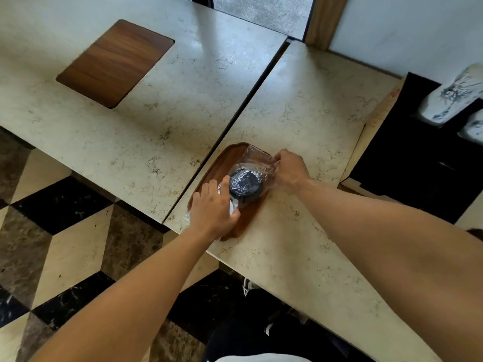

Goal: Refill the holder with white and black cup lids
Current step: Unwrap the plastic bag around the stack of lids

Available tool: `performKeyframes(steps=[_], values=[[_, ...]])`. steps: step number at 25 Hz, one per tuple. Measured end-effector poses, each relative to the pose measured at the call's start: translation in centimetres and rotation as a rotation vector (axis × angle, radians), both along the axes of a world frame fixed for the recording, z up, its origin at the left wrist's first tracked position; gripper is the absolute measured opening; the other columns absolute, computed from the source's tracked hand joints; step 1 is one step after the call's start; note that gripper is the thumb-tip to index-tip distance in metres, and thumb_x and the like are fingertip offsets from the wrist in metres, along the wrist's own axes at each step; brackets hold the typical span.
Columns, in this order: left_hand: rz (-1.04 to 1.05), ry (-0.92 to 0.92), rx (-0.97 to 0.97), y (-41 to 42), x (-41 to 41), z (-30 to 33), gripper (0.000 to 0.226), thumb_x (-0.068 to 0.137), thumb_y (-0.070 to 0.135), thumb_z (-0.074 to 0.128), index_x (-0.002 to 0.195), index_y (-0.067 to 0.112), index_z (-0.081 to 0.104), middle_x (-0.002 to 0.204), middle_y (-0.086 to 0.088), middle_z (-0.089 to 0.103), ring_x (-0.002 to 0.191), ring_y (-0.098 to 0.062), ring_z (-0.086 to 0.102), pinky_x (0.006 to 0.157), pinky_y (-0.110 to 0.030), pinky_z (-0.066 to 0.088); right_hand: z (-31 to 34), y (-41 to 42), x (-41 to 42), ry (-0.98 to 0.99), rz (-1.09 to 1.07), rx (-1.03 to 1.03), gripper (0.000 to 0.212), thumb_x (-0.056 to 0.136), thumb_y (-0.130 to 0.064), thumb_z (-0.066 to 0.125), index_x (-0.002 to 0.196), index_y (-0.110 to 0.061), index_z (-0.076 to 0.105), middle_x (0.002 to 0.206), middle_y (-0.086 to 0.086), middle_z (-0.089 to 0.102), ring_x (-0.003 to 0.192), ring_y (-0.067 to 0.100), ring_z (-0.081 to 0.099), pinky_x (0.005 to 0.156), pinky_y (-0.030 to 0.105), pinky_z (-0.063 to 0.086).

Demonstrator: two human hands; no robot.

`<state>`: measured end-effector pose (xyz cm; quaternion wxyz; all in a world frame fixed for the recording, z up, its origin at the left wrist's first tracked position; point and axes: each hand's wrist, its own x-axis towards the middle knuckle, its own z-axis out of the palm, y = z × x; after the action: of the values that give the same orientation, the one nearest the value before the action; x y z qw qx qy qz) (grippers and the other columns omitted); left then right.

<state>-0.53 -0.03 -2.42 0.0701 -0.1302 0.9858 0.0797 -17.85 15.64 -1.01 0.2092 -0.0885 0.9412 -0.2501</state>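
A stack of black cup lids [245, 184] wrapped in a clear plastic bag [254, 158] lies on a brown wooden tray [226, 159] at the near left of the right-hand table. White lids [232, 206] in plastic show just under my left hand [213, 211], which is closed over them. My right hand [288, 169] pinches the far edge of the clear bag beside the black lids. A black holder [423, 163] stands at the right edge of the table, apart from both hands.
Printed white cups [452, 96] lie in the black holder at the far right. A second marble table [183, 87] to the left carries another wooden tray [115, 62]. A narrow gap [235, 121] separates the two tables. Checkered floor lies below left.
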Motion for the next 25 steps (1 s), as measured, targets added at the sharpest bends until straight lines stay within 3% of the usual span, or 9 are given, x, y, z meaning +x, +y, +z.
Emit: performKeyframes(steps=[2, 6, 8, 14, 18, 25], values=[[-0.073, 0.011, 0.010, 0.5, -0.5, 0.6, 0.083, 0.086, 0.056, 0.057, 0.152, 0.013, 0.028, 0.123, -0.014, 0.052, 0.108, -0.030, 0.051, 0.088, -0.043, 0.046, 0.1, 2.2, 0.0, -0.003, -0.052, -0.045, 0.032, 0.094, 0.005, 0.051, 0.120, -0.007, 0.065, 0.121, 0.013, 0.067, 0.110, 0.029, 0.063, 0.094, 0.041, 0.055], [-0.219, 0.016, 0.008, 2.2, -2.0, 1.2, 0.082, 0.087, 0.056, 0.057, 0.152, 0.015, 0.028, 0.126, -0.015, 0.052, 0.111, -0.031, 0.051, 0.090, -0.047, 0.047, -0.8, 7.5, 1.4, -0.041, -0.197, -0.124, 0.016, 0.098, -0.008, 0.058, 0.104, -0.023, 0.060, 0.106, 0.001, 0.061, 0.092, 0.017, 0.057, 0.064, 0.020, 0.044], [-0.306, 0.018, 0.006, 3.8, -2.8, 1.4, 0.082, 0.086, 0.056, 0.058, 0.152, 0.016, 0.029, 0.127, -0.014, 0.053, 0.112, -0.032, 0.051, 0.090, -0.047, 0.047, -1.5, 10.7, 2.6, -0.022, -0.265, -0.123, 0.014, 0.099, -0.014, 0.058, 0.100, -0.028, 0.056, 0.101, -0.004, 0.059, 0.089, 0.015, 0.055, 0.059, 0.016, 0.036], [-0.570, -0.004, -0.013, 9.2, -4.8, 1.2, 0.086, 0.082, 0.059, 0.055, 0.151, 0.020, 0.024, 0.126, -0.011, 0.054, 0.109, -0.031, 0.051, 0.090, -0.045, 0.045, -2.0, 19.5, 6.6, -0.026, -0.437, -0.163, 0.016, 0.099, -0.016, 0.060, 0.097, -0.031, 0.057, 0.089, -0.015, 0.055, 0.078, 0.001, 0.053, 0.059, 0.013, 0.036], [-0.692, -0.045, 0.005, 12.5, -5.2, 0.5, 0.085, 0.084, 0.061, 0.054, 0.152, 0.023, 0.020, 0.135, -0.010, 0.051, 0.121, -0.032, 0.049, 0.100, -0.047, 0.044, -2.6, 23.4, 9.7, -0.050, -0.556, -0.172, 0.014, 0.100, -0.015, 0.062, 0.113, -0.019, 0.065, 0.102, -0.006, 0.060, 0.091, 0.013, 0.058, 0.064, 0.014, 0.039], [-0.818, -0.142, -0.023, 14.4, -3.7, -1.5, 0.086, 0.088, 0.062, 0.054, 0.155, 0.023, 0.017, 0.137, -0.007, 0.050, 0.122, -0.028, 0.048, 0.104, -0.042, 0.041, -5.2, 26.1, 13.9, -0.113, -0.644, -0.154, 0.019, 0.098, -0.008, 0.057, 0.114, -0.012, 0.066, 0.111, 0.005, 0.068, 0.095, 0.015, 0.057, 0.082, 0.025, 0.044]])
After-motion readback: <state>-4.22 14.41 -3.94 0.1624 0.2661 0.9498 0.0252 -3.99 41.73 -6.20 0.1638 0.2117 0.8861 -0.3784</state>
